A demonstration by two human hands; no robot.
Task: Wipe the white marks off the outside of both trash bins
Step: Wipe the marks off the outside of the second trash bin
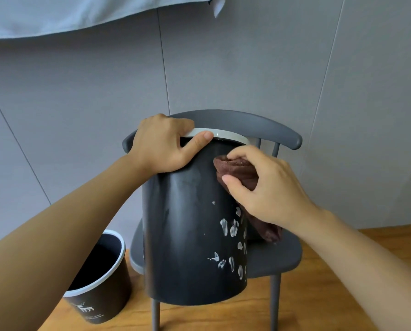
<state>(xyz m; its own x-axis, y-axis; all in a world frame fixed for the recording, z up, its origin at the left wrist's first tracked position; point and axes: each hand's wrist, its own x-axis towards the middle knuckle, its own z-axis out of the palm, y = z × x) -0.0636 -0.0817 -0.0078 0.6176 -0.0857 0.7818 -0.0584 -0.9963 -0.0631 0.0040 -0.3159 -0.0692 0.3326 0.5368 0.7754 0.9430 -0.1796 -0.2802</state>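
Note:
A dark trash bin (187, 235) with a white rim is held up in front of a grey chair, tilted toward me. My left hand (163, 144) grips its rim at the top, thumb over the white edge. My right hand (264, 187) holds a brown cloth (237, 170) pressed against the bin's upper right side; the cloth's tail hangs down behind the bin. Several white marks (233, 230) dot the bin's lower right side. A second dark bin (99, 278) with a white rim and a white deer print stands upright on the floor at lower left.
The grey chair (276, 256) stands behind the held bin, its backrest against a grey panelled wall (80, 91). The floor is wood (319, 295). A pale cloth (56, 13) hangs at the top left.

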